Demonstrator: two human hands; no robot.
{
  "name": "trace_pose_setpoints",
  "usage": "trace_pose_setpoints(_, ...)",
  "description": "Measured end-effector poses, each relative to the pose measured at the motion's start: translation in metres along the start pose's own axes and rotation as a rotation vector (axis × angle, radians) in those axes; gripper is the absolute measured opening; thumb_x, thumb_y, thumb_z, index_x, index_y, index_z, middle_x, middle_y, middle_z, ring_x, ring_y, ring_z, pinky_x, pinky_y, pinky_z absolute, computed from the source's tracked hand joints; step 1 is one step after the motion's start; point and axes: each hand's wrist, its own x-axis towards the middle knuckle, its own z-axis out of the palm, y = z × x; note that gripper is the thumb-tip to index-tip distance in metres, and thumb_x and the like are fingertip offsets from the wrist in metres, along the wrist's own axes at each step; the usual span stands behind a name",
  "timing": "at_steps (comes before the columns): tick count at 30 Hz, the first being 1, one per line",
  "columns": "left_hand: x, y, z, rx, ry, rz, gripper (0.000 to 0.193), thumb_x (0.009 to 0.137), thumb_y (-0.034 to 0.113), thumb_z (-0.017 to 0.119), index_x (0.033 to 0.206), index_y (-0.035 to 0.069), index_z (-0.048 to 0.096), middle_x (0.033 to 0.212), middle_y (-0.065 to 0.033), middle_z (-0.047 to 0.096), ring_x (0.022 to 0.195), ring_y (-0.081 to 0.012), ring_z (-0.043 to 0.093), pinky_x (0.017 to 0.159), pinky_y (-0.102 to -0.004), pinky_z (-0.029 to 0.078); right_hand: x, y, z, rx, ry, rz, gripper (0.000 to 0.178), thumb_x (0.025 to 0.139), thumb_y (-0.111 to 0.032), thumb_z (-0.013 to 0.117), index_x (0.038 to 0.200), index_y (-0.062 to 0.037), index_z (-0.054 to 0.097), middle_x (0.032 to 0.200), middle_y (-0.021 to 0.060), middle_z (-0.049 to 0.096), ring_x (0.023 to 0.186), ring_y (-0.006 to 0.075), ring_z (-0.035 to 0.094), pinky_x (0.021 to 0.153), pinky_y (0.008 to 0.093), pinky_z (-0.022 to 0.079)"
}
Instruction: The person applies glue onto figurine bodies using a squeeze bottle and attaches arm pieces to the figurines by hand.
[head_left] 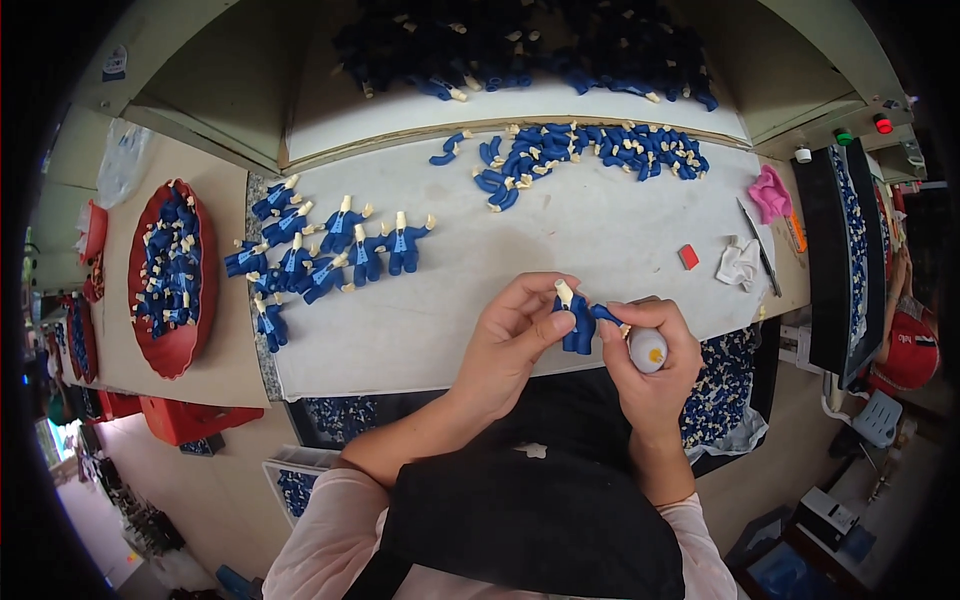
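Over the near middle of the white worktop, my left hand [515, 345] is closed round a small headless doll figurine [578, 335] with a blue suit and a cream neck. Close beside it, my right hand [655, 385] pinches a small blue doll arm [604, 314] with a cream hand. The same hand also has a small white squeeze bottle [648, 352] in its palm, its yellow-marked end facing me. The doll arm is at the figurine's side; whether they touch I cannot tell. To the left lie several figurines with arms [405, 245], and a pile of loose blue arms [560, 150] lies at the back.
A red oval basket [205, 320] of blue parts stands at the left. At the right lie a red block [688, 257], a crumpled white cloth [738, 265], tweezers [760, 245] and a pink piece [769, 193]. Dark parts fill the shelf behind. A person in red [905, 350] sits far right.
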Motion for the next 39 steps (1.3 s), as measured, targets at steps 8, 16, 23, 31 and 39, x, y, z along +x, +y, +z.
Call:
trace_pose_setpoints(8, 0.0007, 0.0000, 0.0002, 0.118, -0.021, 0.098, 0.026, 0.081, 0.004, 0.054, 0.106, 0.003, 0.048, 0.092, -0.0009, 0.053, 0.089, -0.0076, 0.049, 0.078, -0.0211, 0.039, -0.0018, 0.0011, 0.0043, -0.031, -0.004, 0.002, 0.016, 0.067, 0.007, 0.062, 0.080, 0.0010, 0.056, 0.066, 0.0033, 0.053, 0.058, 0.0058, 0.044, 0.052, 0.0172, 0.033)
trace_pose_setpoints(16, 0.0004, 0.0021, 0.0027, 0.124, -0.029, 0.083, 0.026, 0.081, 0.003, 0.054, 0.106, 0.002, 0.048, 0.093, -0.0017, 0.053, 0.089, -0.0074, 0.049, 0.077, -0.0213, 0.040, -0.0015, 0.0042, 0.0046, -0.051, 0.003, -0.050, 0.016, 0.067, 0.007, 0.062, 0.080, 0.0008, 0.056, 0.067, 0.0043, 0.054, 0.058, 0.0069, 0.045, 0.053, 0.0178, 0.035)
trace_pose_setpoints(23, -0.0003, 0.0010, -0.0003, 0.169, -0.042, 0.085, 0.027, 0.081, 0.003, 0.053, 0.107, 0.002, 0.047, 0.096, -0.0022, 0.052, 0.088, -0.0070, 0.049, 0.077, -0.0207, 0.040, -0.0030, 0.0047, 0.0043, -0.078, -0.010, -0.085, 0.017, 0.067, 0.008, 0.062, 0.081, 0.0007, 0.056, 0.066, 0.0051, 0.054, 0.058, 0.0075, 0.047, 0.053, 0.0183, 0.036)
trace_pose_setpoints(31, -0.0026, 0.0013, -0.0020, 0.244, -0.060, 0.128, 0.027, 0.081, 0.002, 0.053, 0.108, 0.001, 0.047, 0.097, -0.0043, 0.053, 0.088, -0.0073, 0.050, 0.075, -0.0200, 0.041, -0.0034, 0.0045, 0.0027, -0.181, -0.032, -0.177, 0.017, 0.067, 0.007, 0.062, 0.081, 0.0006, 0.056, 0.066, 0.0073, 0.055, 0.055, 0.0106, 0.049, 0.050, 0.0192, 0.037)
trace_pose_setpoints(39, -0.0034, 0.0020, -0.0008, 0.230, -0.058, 0.111, 0.028, 0.081, 0.000, 0.053, 0.109, 0.000, 0.048, 0.094, -0.0044, 0.055, 0.087, -0.0070, 0.050, 0.074, -0.0199, 0.042, -0.0029, 0.0011, 0.0018, -0.256, -0.048, -0.228, 0.017, 0.066, 0.007, 0.063, 0.081, 0.0011, 0.056, 0.066, 0.0084, 0.055, 0.052, 0.0119, 0.050, 0.049, 0.0199, 0.038)
